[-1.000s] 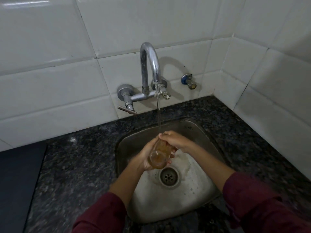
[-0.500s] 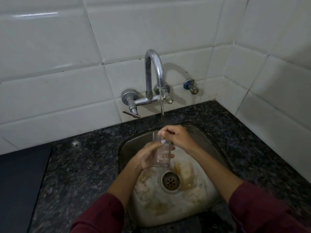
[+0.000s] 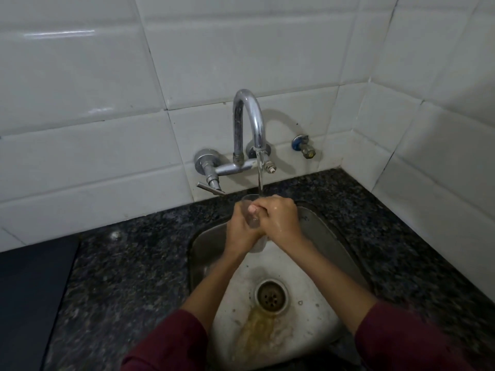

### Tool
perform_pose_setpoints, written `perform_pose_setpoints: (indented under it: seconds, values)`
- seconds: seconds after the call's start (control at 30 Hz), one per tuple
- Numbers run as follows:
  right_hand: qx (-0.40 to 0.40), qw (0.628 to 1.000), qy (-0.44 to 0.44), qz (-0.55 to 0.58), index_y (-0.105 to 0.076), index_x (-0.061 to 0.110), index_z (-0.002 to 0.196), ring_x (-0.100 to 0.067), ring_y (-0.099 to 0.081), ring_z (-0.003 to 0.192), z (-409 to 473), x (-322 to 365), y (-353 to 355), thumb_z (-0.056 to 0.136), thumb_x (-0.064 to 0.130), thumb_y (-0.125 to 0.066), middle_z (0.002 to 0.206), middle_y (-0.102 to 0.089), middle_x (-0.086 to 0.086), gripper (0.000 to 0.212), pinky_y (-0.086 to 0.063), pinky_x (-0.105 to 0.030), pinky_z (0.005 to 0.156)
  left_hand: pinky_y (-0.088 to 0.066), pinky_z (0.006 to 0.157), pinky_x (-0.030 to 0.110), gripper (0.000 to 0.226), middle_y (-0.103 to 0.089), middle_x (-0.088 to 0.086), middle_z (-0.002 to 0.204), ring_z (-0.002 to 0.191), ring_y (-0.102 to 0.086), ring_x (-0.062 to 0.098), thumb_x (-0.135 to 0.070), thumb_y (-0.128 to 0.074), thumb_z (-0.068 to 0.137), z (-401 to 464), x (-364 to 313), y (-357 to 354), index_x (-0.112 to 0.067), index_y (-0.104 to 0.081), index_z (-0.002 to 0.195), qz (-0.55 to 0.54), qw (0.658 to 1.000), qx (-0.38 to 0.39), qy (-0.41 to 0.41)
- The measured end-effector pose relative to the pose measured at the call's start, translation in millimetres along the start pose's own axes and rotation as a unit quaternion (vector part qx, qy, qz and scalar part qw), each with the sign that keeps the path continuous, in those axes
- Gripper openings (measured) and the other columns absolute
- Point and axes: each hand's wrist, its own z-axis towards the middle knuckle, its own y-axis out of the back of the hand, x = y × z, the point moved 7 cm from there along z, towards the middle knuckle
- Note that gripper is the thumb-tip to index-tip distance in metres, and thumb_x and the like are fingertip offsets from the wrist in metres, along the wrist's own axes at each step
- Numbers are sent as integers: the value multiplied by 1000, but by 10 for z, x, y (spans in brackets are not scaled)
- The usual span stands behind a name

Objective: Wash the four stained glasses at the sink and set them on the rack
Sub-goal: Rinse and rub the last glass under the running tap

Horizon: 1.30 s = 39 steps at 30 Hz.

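Most of the glass point(image 3: 251, 210) is lost to me: both hands cover its body, and I see only the clear rim poking up above the knuckles and a pale strip of its base below the palms. Through what shows I can't judge whether any stain is left on it. It sits upright, or nearly so, over the far end of the sink point(image 3: 329, 236), directly under the spout of the faucet point(image 3: 247, 121), with the stream of water point(image 3: 259, 172) dropping into its mouth. The left hand point(image 3: 241, 226) wraps the glass from the left side, fingers curled around the wall. The right hand point(image 3: 278, 218) closes around it from the right, fingers folded over the front and overlapping the left hand's fingertips; its back is wet and shiny. Both forearms rise from the lower edge and converge at the glass, maroon sleeves point(image 3: 171, 344) pushed up, elbows cut off by the frame. Below the wrists, the drain point(image 3: 271, 295) sits in the sink floor, with a brownish trail of liquid point(image 3: 257, 333) on its near side. No other glasses and no rack fall within my view. Speckled dark countertop point(image 3: 128, 263) surrounds the basin; a dark flat surface point(image 3: 29, 303) at left runs off frame, unidentifiable.
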Motion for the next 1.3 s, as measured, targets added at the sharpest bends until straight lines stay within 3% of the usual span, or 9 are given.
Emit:
perform_pose_setpoints:
  seconds: [0.1, 0.17, 0.33, 0.53, 0.73, 0.83, 1.0, 1.2, 1.3]
  values:
    - [9, 994, -14, 105, -77, 10, 84, -13, -65, 67, 28, -108, 132, 80, 12, -67, 78, -74, -10, 10, -47, -17, 62, -54, 87, 37, 70, -66, 7, 109, 102, -65, 22, -26, -82, 54, 33, 93, -45, -12, -54, 117, -150, 977, 150, 33]
    - [16, 988, -12, 152, -77, 9, 83, -1, -64, 67, 22, -115, 161, 80, 9, -68, 76, -75, -9, 9, -44, -6, 59, -56, 80, 34, 64, -68, 7, 102, 94, -66, 22, -16, -83, 56, 42, 95, -58, -11, -57, 114, -182, 963, 196, 43]
    - [-24, 990, -46, 132, -77, 9, 85, -5, -63, 60, 14, -161, 103, 80, 9, -69, 79, -75, -11, 9, -43, -4, 51, -54, 67, 23, 54, -65, 1, 90, 75, -65, 5, -6, -80, 54, 97, 56, -19, -13, -56, 102, -97, 991, 82, 29]
    - [-56, 998, -18, 12, -75, 12, 89, -25, -67, 78, 5, -36, 22, 83, 13, -63, 82, -73, -12, 14, -51, -31, 71, -43, 61, 19, 51, -63, -3, 90, 81, -64, 17, -24, -71, 79, -2, -75, 2, -17, -42, 120, 61, 997, -51, -23]
    - [-34, 993, -41, 109, -76, 9, 83, -16, -66, 73, 19, -188, 106, 79, 6, -68, 80, -74, -9, 10, -51, -23, 70, -52, 81, 22, 82, -62, -2, 113, 95, -65, 5, -18, -85, 64, 21, 25, -12, -16, -41, 133, -52, 991, 127, 10]
    - [-19, 985, -33, 171, -76, 9, 83, -11, -67, 72, -33, -217, 116, 79, 4, -68, 80, -75, -8, 10, -54, -22, 70, -54, 82, 33, 75, -66, 9, 108, 96, -65, 19, -11, -83, 58, 55, 93, 8, -8, -51, 125, -140, 969, 198, 37]
    - [-59, 988, -59, 132, -76, 10, 85, -16, -66, 71, -61, -200, 124, 78, 5, -68, 81, -74, -9, 12, -43, -3, 63, -54, 75, 29, 68, -67, 3, 100, 89, -66, 15, -12, -82, 47, 101, 89, -19, -17, -56, 109, -105, 988, 106, 27]
    - [-53, 998, -27, 13, -74, 10, 89, -26, -63, 79, 18, -22, 61, 84, 14, -59, 82, -71, -13, 16, -52, -36, 74, -49, 67, 23, 60, -67, 4, 101, 87, -65, 17, -29, -75, 71, 42, -131, 5, -15, -46, 121, 48, 997, -38, -47]
    - [-43, 998, -41, 33, -74, 8, 89, -22, -64, 77, 60, -67, 121, 83, 11, -63, 84, -72, -12, 13, -50, -24, 69, -51, 70, 17, 70, -63, -3, 105, 88, -64, 6, -26, -79, 72, 57, -107, -24, -16, -40, 129, 37, 998, 24, -33]
